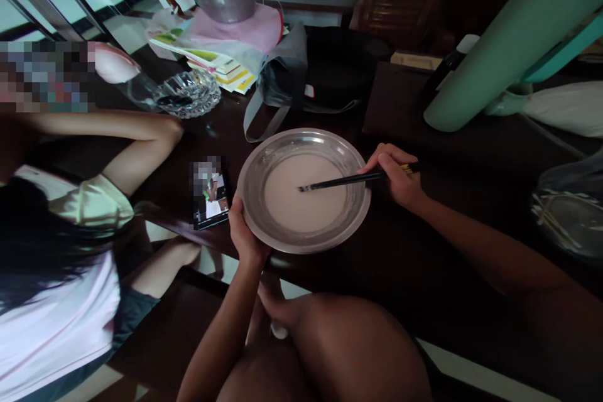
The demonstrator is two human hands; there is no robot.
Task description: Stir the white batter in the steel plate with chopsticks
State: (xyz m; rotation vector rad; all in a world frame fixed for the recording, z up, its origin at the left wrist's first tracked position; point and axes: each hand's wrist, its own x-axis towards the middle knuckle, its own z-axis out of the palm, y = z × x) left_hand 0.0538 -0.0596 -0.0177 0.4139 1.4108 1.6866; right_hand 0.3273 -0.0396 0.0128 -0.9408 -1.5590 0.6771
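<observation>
Right hand (405,187) pinches slim black chopsticks (342,181) pointing left into milky liquid (296,213); left hand (247,240) holds the round silver metal bowl (253,185), fingers hidden.

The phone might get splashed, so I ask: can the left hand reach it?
Probably yes: the phone lies close beside the left hand with nothing visible between, though that hand holds the bowl.

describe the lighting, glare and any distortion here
Head view: dim overall, detail lost on the dark table; head view: highlights on the held bowl; head view: blocky pixelation over part of the phone; head view: green cylinder looks stretched toward the corner.
</observation>
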